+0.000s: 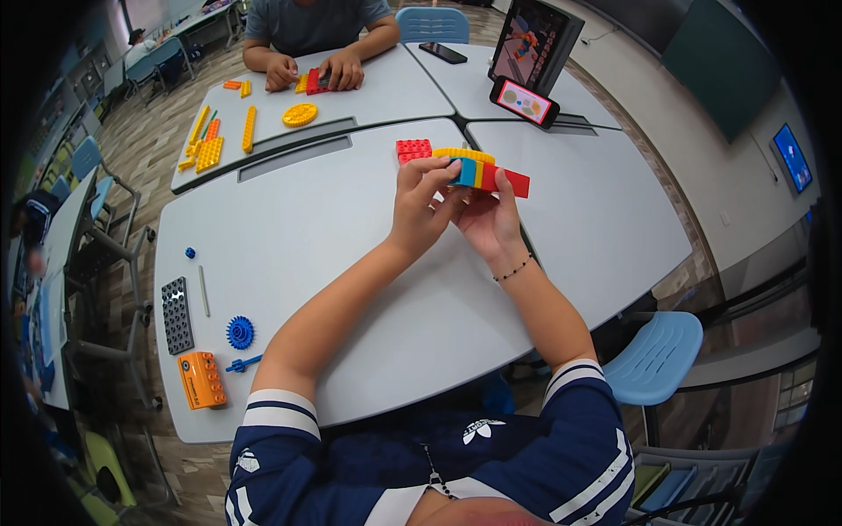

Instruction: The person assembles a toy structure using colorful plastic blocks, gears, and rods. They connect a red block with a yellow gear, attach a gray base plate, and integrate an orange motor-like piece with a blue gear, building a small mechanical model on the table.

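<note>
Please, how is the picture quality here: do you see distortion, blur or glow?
Head view: fisheye bends the edges of the white table, corners black; head view: held brick build fairly sharp, far-left background blurred; head view: wall screen glows.

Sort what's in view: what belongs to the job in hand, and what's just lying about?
Belongs: brick build, held in left hand and right hand; likely blue gear, orange block, dark studded plate.
Apparently just about: flat black phone, blue chair at right.
</note>
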{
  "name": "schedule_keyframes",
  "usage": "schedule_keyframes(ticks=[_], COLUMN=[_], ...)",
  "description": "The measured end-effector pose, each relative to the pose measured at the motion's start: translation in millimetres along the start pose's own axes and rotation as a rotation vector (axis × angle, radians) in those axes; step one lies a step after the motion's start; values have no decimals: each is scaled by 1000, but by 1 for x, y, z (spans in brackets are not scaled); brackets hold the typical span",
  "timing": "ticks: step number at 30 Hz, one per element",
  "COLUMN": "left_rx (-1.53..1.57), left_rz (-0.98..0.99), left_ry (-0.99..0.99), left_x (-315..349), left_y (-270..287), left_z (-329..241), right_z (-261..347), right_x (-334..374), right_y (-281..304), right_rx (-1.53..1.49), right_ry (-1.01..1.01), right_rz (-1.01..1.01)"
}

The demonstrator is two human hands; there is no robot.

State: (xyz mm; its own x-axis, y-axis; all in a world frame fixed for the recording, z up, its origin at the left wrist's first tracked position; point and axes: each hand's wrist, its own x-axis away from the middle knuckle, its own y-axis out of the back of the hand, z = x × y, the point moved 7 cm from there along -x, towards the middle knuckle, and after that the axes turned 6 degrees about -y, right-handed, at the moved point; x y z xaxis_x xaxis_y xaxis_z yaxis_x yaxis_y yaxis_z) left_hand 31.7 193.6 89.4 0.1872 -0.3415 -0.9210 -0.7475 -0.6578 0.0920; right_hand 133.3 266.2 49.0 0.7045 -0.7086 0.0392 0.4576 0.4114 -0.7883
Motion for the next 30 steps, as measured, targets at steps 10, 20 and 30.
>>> schedule_keyframes(ticks=[10,20,30], left_rx=[-198,99,127], left_rz=[85,55,172], left_ry=[-3,74,120], left_x=[13,20,23], left_y=[-8,-7,-16], left_z=[-21,-14,-19], right_z=[5,11,18], right_x=[10,13,12], right_y=[-9,-2,-2], right_rx=[64,162,172], right_ry=[117,165,202], right_rz=[1,-84,-95])
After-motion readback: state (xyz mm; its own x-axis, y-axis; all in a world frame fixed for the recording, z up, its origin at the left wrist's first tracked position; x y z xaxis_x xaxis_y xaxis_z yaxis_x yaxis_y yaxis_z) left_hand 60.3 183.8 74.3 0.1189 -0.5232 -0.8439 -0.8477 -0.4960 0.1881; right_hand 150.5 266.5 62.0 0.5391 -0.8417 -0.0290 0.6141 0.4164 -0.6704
